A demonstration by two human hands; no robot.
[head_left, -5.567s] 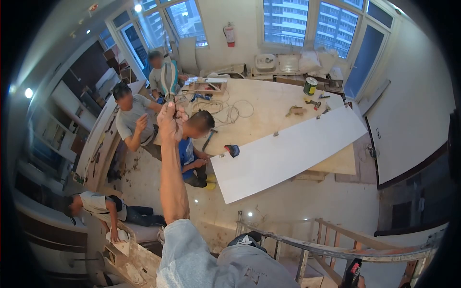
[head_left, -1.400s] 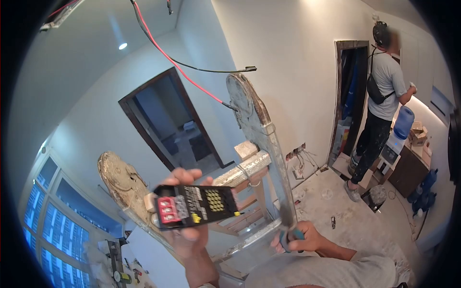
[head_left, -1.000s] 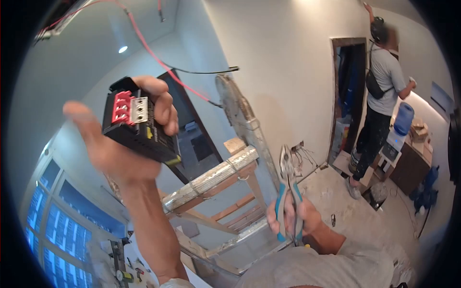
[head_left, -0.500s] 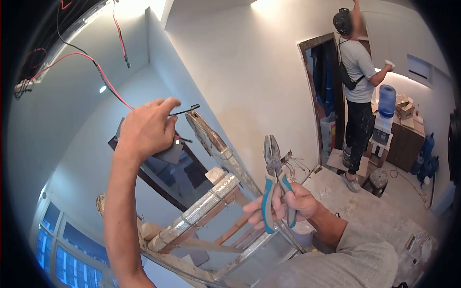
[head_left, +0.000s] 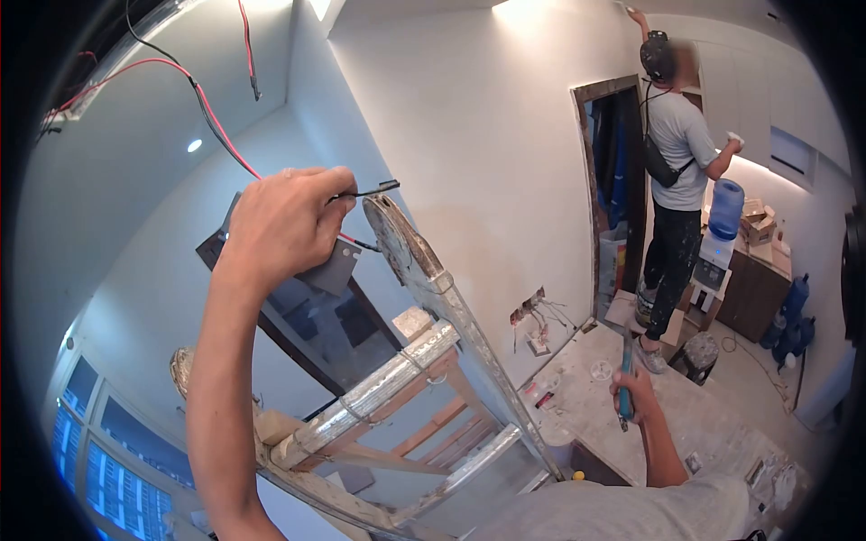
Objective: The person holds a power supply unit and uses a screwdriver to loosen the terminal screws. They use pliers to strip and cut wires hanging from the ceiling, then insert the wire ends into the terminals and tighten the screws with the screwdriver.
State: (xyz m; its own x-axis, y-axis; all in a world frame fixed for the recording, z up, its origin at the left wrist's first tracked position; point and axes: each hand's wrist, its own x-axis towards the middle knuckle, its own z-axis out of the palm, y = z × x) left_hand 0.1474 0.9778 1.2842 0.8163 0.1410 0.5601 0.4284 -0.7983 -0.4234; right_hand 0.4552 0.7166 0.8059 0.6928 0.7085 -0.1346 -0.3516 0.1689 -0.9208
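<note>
My left hand (head_left: pixel 287 221) is raised at the upper left, its fingers closed on a pair of red and black electrical wires (head_left: pixel 213 122). The black end (head_left: pixel 386 187) pokes out to the right of the fingertips, and a red one with a dark tip (head_left: pixel 361 243) shows below them. At lower right my right hand (head_left: pixel 639 394) is wrapped round pliers with blue-and-grey handles (head_left: pixel 625 374). They are seen nearly edge-on, upright, away from the wires. Beneath my left hand stands a worn, paint-spattered ladder (head_left: pixel 397 370).
Another pair of wires (head_left: pixel 250 54) dangles from the ceiling opening. A person (head_left: pixel 681 135) stands at the right by a doorway, one arm raised. Near them are a water dispenser (head_left: pixel 714 261), cardboard boxes (head_left: pixel 760 224) and a stool (head_left: pixel 699 356). Cables protrude from a wall hole (head_left: pixel 532 311).
My right hand has dropped down and to the right with the pliers, away from the ladder top. My left fingers have closed more tightly round the wires. The view has shifted slightly.
</note>
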